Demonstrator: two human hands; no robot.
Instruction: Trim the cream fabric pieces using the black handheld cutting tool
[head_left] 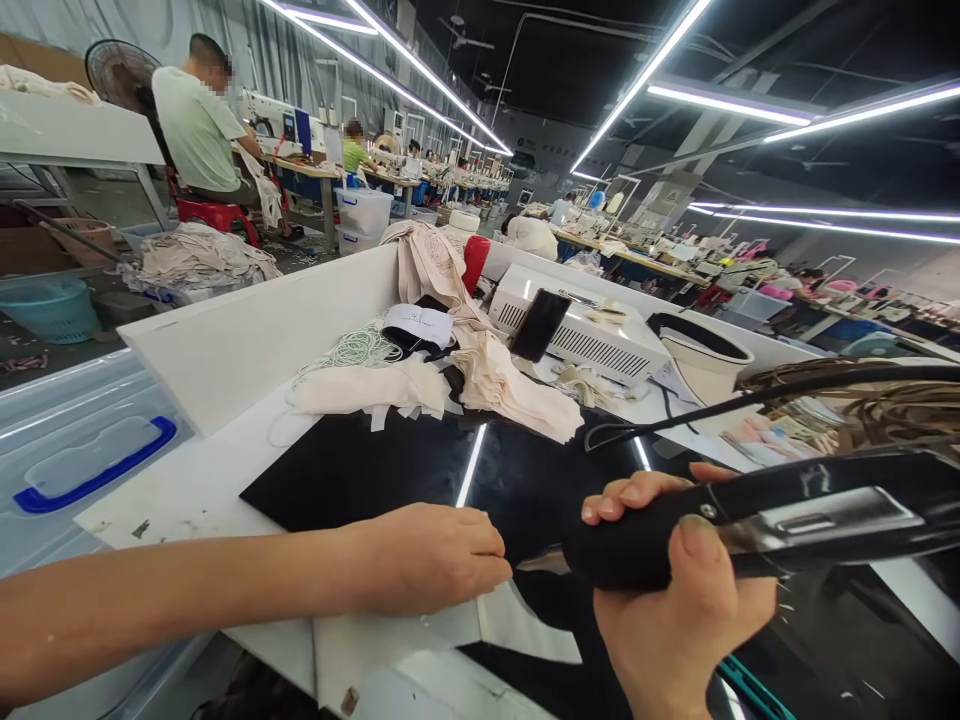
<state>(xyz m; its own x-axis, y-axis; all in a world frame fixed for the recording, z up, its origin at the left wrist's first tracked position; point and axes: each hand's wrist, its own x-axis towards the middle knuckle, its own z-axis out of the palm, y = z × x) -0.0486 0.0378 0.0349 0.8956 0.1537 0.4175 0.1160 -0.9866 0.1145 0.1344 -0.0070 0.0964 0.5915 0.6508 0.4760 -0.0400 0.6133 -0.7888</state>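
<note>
Hands | left hand flat, pressing white piece on desk | right hand clamped on black tool | cream pieces piled beyond, untouched

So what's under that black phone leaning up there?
The black phone leans on a white machine box with vent slots. Where its bottom edge rests is hidden behind the beige fabric pile, so that part can't be seen.

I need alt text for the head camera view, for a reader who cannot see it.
The right hand grips a black handheld tool over a glossy black sheet, while the left hand presses flat beside it. Beige fabric pieces are piled behind, in a busy sewing workshop.
</note>
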